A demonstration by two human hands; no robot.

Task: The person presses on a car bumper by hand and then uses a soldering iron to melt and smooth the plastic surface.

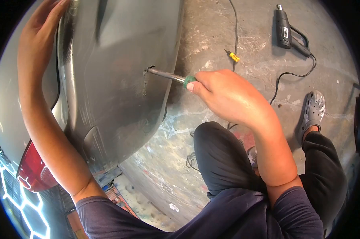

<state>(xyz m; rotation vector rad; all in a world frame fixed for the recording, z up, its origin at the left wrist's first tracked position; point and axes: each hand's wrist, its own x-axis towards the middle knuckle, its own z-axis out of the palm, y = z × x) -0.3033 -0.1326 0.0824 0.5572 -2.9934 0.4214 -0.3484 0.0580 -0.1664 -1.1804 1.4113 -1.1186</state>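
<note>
My right hand [224, 91] is wrapped round the green handle [190, 82] of a tool with a straight metal shaft [168, 75]. The shaft's tip touches a dark, ragged damaged spot [149, 68] in the grey car bumper [120, 91]. Below that spot runs a rough vertical mark. My left hand [46, 18] rests with fingers stretched out along the bumper's upper edge, near the top of the view. Its fingertips are partly cut off by the frame.
On the concrete floor lie a black heat gun [283, 30] with its cord and a yellow-handled screwdriver [233, 57] beside another cable [235, 24]. A red tail light [36, 167] sits under my left forearm. My bent knee [214, 147] is close to the bumper.
</note>
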